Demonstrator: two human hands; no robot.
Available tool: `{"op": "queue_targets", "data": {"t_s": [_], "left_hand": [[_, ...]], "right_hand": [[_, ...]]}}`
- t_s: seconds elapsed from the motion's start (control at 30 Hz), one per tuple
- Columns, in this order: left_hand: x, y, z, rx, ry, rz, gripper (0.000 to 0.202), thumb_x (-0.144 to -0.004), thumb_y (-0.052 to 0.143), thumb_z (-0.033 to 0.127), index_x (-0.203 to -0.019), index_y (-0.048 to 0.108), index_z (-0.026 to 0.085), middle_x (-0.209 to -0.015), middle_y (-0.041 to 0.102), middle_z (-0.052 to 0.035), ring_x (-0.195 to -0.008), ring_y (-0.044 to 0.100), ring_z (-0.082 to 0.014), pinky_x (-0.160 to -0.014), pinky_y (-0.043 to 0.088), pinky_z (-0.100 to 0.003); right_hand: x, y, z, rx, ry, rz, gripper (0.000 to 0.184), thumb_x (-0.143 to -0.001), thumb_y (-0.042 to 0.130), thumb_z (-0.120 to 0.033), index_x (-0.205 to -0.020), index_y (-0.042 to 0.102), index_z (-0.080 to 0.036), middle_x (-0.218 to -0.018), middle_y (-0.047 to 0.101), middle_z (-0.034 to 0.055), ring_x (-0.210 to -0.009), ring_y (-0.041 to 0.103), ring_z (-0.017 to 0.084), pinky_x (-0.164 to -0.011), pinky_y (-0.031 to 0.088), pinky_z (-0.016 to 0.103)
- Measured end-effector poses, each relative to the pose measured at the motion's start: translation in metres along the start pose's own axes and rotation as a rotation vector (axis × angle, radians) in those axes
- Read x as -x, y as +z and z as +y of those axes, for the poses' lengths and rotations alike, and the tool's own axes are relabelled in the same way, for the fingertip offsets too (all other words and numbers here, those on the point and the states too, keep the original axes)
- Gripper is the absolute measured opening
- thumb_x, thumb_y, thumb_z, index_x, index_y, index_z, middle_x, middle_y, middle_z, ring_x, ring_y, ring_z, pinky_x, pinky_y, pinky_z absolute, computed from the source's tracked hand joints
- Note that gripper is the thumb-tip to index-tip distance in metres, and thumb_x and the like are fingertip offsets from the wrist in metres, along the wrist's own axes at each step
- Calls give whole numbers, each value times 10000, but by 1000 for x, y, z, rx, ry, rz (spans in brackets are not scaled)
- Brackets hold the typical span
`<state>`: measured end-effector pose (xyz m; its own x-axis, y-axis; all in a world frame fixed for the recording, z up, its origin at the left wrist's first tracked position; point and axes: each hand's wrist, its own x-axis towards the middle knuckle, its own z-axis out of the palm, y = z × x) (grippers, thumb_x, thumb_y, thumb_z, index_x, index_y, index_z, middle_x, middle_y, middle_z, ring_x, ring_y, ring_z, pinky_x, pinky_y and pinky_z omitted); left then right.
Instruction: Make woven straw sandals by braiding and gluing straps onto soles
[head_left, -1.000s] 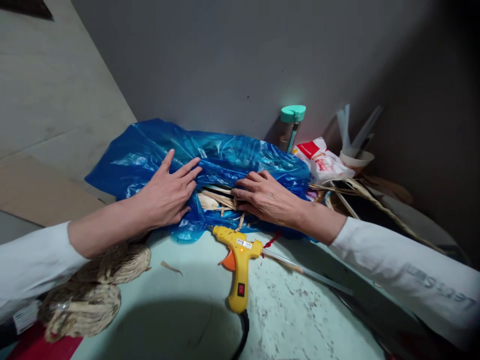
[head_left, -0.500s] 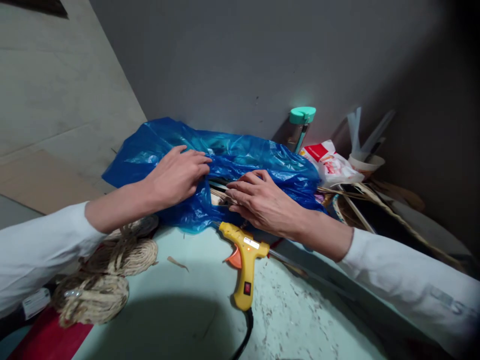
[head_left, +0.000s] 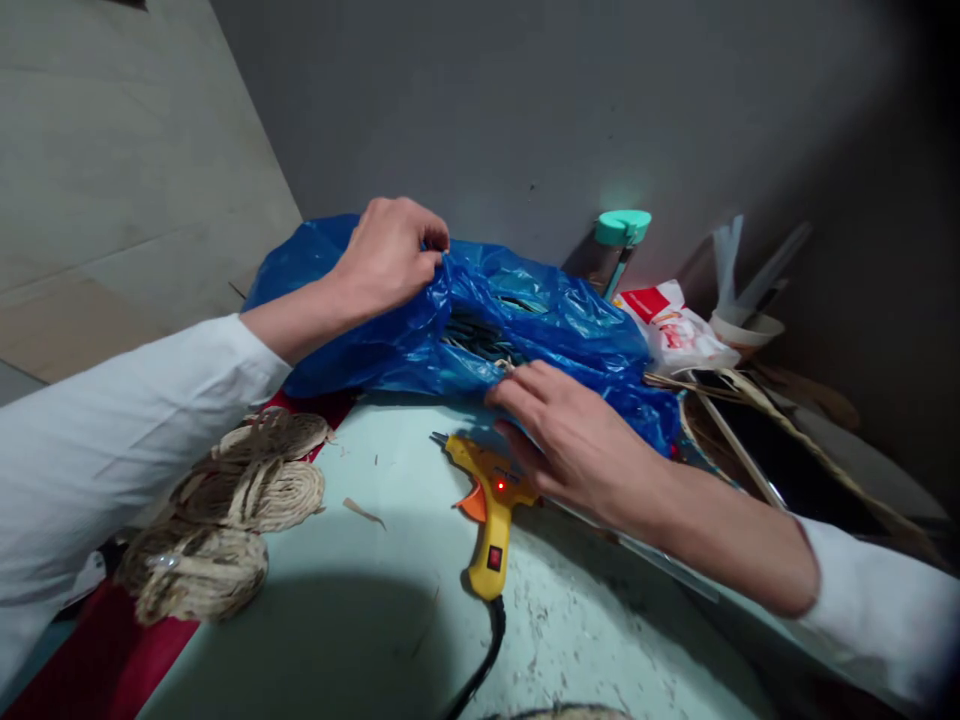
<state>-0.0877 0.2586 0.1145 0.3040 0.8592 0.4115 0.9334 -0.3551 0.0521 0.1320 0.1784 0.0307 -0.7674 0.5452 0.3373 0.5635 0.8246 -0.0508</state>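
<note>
A crumpled blue plastic bag (head_left: 360,350) lies against the wall, with dark strips (head_left: 480,338) showing through its opening. My left hand (head_left: 394,250) pinches the bag's rim and holds it raised. By the near edge of the opening is my right hand (head_left: 570,430), its fingers bent and closed. A small pale piece (head_left: 505,365) shows at those fingertips, but what they grip is hidden. Below, a yellow hot glue gun (head_left: 491,520) lies on the table, its red light lit, partly covered by my right hand.
Coiled braided-fibre pieces (head_left: 281,495) lie at the left on red material (head_left: 161,650). A lidded bottle (head_left: 622,228), a red-and-white packet (head_left: 667,325) and a cup of clear sticks (head_left: 750,325) stand at the back right. A dark flat object (head_left: 787,450) lies nearer. The pale green table (head_left: 352,590) extends forward.
My left hand has risen, lifting the bag's rim and widening the opening. My right hand has drawn back toward me and right, out of the opening. The glue gun's red light now shows.
</note>
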Motion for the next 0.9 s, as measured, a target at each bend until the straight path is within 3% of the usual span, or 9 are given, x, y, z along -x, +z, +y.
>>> {"op": "queue_targets", "data": {"t_s": [0.1,0.2,0.33,0.5,0.6,0.7,0.8,0.9], "left_hand": [[-14,5,-7,101,-66,57,453,-830,380,222,-1015,756,48,-940,743,-45,-946,680,-222,-868,475,-320],[-19,12,-15,277,-124,67,337,-714,464,155,-883,748,89,-786,701,-47,-800,647,-200,-758,477,-297],[-13,16,-26,396,-166,41,227,-660,504,159,-790,689,148,-691,624,-22,-674,564,-176,-672,447,-293],[-5,16,-38,434,-193,15,143,-677,523,193,-740,650,185,-651,603,-20,-645,561,-185,-649,451,-302],[-2,16,-40,463,-190,2,219,-747,530,249,-885,683,175,-777,677,-55,-726,633,-217,-690,502,-327],[4,17,-39,483,-158,-25,426,-808,580,400,-1159,666,174,-1053,728,-110,-927,686,-279,-818,540,-394],[13,18,-39,348,-45,-110,794,-750,692,486,-1461,472,208,-1410,601,-147,-1248,583,-344,-1029,461,-462],[21,19,-42,141,116,-175,953,-725,700,309,-1575,282,205,-1574,437,-142,-1414,433,-335,-1131,371,-442]], "right_hand": [[0,1,-9,51,-101,-43,173,-920,481,-114,-1011,628,-110,-1047,634,150,-903,509,266,-817,428,385],[-11,5,-13,176,-134,-39,214,-947,452,-97,-1066,629,-110,-1114,645,140,-885,515,250,-792,421,375],[-25,12,-5,377,-31,2,266,-932,444,-62,-1136,614,-73,-1131,644,171,-944,524,298,-757,374,407],[-23,19,29,446,79,21,202,-907,458,-34,-980,642,-76,-915,641,157,-862,520,304,-734,325,421],[-16,16,49,451,122,20,200,-894,463,-28,-971,637,-88,-910,631,147,-822,515,284,-730,327,411],[-12,8,63,417,146,25,268,-862,454,-2,-1055,618,-87,-1006,623,157,-875,518,285,-745,356,395],[-9,-3,71,345,151,35,394,-811,420,53,-1134,596,-89,-1125,603,168,-963,516,281,-799,403,375],[-4,-15,79,259,169,60,442,-798,394,75,-1148,610,-89,-1163,600,185,-1017,525,289,-841,436,383]]}}
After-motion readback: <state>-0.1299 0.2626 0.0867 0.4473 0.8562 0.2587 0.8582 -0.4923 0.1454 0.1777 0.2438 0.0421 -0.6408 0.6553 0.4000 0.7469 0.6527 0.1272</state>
